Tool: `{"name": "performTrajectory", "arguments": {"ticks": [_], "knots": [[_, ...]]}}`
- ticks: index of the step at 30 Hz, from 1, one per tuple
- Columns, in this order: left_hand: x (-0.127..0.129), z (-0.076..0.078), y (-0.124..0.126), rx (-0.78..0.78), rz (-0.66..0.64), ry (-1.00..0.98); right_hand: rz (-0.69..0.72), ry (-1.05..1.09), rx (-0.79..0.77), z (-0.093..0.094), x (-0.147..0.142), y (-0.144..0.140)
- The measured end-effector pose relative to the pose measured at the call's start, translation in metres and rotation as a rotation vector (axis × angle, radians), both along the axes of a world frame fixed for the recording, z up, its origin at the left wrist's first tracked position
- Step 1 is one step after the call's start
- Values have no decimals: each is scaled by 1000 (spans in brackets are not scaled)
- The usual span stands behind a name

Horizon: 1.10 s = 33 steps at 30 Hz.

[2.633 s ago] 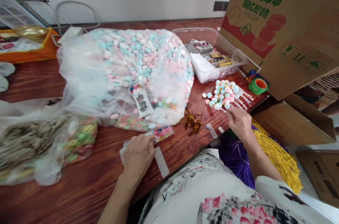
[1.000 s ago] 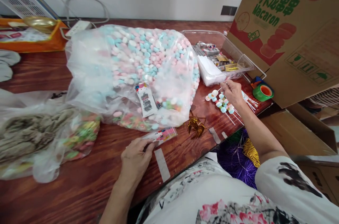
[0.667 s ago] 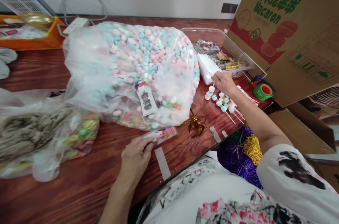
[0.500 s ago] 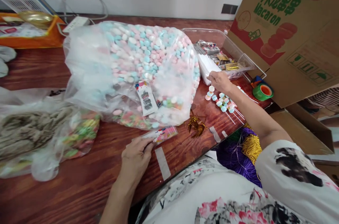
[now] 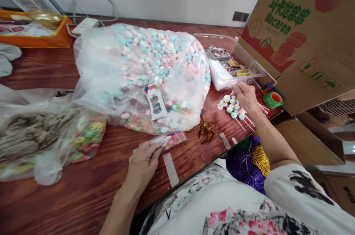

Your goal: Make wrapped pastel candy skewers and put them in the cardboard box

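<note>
Right hand (image 5: pixel 245 97) moved from sticks' ends up onto candy skewers (image 5: pixel 232 107), pinching one.

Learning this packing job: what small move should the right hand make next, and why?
Probably lift one candy stick off the pile toward the small printed bag: the right hand is pinching a stick, while the left hand holds that bag on the table.

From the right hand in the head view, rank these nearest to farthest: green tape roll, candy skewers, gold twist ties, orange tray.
1. Candy skewers, touching the right hand, just left of it.
2. Green tape roll, to its right by the cardboard box.
3. Gold twist ties, lower left.
4. Orange tray, far left corner.
</note>
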State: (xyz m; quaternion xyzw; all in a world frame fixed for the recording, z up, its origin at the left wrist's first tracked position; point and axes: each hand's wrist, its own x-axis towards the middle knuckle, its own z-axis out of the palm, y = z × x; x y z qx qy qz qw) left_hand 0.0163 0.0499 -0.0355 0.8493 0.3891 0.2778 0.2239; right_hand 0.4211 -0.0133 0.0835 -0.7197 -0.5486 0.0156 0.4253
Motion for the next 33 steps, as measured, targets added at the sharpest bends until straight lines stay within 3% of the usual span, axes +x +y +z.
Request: {"name": "performTrajectory", "arguments": {"ticks": [5, 9, 16, 20, 27, 30, 33], "knots": [[-1, -7, 4, -3, 1, 30, 29, -41, -69, -14, -2, -18], [-1, -9, 3, 23, -4, 46, 42, -70, -56, -14, -2, -26], [6, 2, -12, 170, 9, 73, 26, -117, -22, -16, -3, -40], [9, 7, -21, 172, 70, 117, -32, -157, 3, -25, -1, -59], [3, 6, -30, 122, 77, 176, -181, 153, 58, -36, -3, -74], [1, 4, -31, 114, 66, 143, -255, 382, 288, -25, -14, -79], [2, 3, -27, 82, 96, 65, -190, 715, 518, -15, -32, -83]]}}
